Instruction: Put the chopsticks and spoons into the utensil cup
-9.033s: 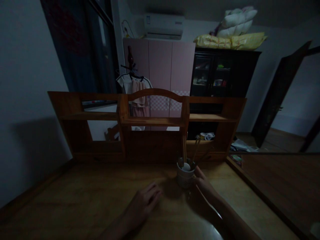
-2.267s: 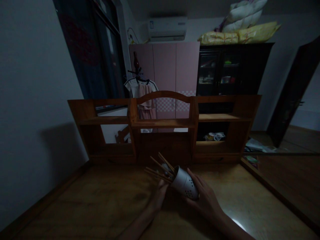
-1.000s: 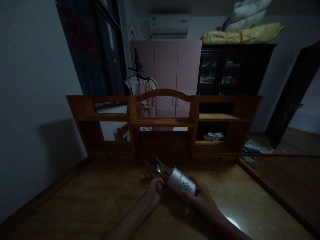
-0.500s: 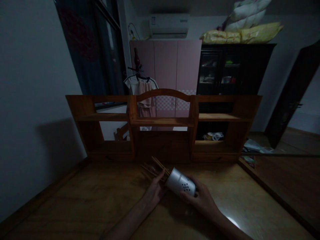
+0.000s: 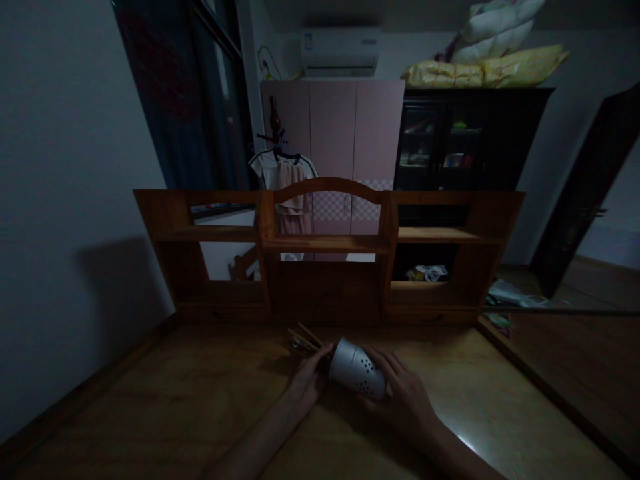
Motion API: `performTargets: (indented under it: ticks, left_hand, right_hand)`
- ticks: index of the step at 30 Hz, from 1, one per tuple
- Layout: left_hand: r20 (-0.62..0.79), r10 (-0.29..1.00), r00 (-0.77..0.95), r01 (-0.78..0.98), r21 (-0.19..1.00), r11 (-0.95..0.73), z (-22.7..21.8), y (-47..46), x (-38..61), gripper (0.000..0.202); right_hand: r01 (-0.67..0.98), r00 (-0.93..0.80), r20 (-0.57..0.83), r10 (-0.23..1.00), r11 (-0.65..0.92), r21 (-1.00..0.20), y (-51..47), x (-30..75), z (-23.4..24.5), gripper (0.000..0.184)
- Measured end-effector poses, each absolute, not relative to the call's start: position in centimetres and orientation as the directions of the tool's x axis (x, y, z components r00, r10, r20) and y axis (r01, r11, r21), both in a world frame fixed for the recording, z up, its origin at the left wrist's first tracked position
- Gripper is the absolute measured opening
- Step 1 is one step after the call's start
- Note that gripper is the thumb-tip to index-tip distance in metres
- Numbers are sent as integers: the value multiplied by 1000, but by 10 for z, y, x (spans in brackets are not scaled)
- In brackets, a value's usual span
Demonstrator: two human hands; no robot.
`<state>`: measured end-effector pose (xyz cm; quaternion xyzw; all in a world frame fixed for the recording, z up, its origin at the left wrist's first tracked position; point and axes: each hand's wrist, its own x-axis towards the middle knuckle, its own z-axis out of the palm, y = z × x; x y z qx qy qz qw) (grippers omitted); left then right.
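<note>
A silvery metal chopstick holder (image 5: 354, 368) with round drain holes lies tilted over the desk, its mouth turned up and left. My right hand (image 5: 397, 387) is wrapped round its lower end, fingers over the top side and thumb underneath. My left hand (image 5: 307, 380) is closed on a bundle of chopsticks (image 5: 309, 335) just at the holder's mouth. The sticks point up and left, and something shiny among them is too dark to name. How far their other ends reach into the holder is hidden by my left hand and the rim.
Underneath is a wooden desk top (image 5: 165, 400) with a raised edge strip along its right side. A wooden shelf unit (image 5: 325, 247) stands across its back. To the left rises a white wall (image 5: 60, 200). Behind are a pink wardrobe (image 5: 333, 133) and a black cabinet (image 5: 475, 140).
The holder has turned about its length and shifted slightly left, showing more holes. My right fingers have moved over its top side. The chopsticks' visible ends are lower and bunched closer together.
</note>
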<state>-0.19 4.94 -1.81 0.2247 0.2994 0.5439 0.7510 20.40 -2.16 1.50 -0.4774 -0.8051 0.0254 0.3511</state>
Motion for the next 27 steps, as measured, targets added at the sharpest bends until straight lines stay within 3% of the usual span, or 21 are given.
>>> performTargets:
  ticks: [13,20,27]
  left_hand:
    - [-206,954,216,-712,635,299,-14,47,-6,5]
    - [-166,957,240,-723,627,290,-19,51,-6,3]
    - [-211,946,245,-722,612,323,-15,50,-4,3]
  right_hand:
    - [791,-382,580,720,579,-197,-12,212,7,77]
    - [802,-380,596,707,573,-168,-13,215,8,75]
    - [816,-378,584,718,556,-155,-14,215,9,78]
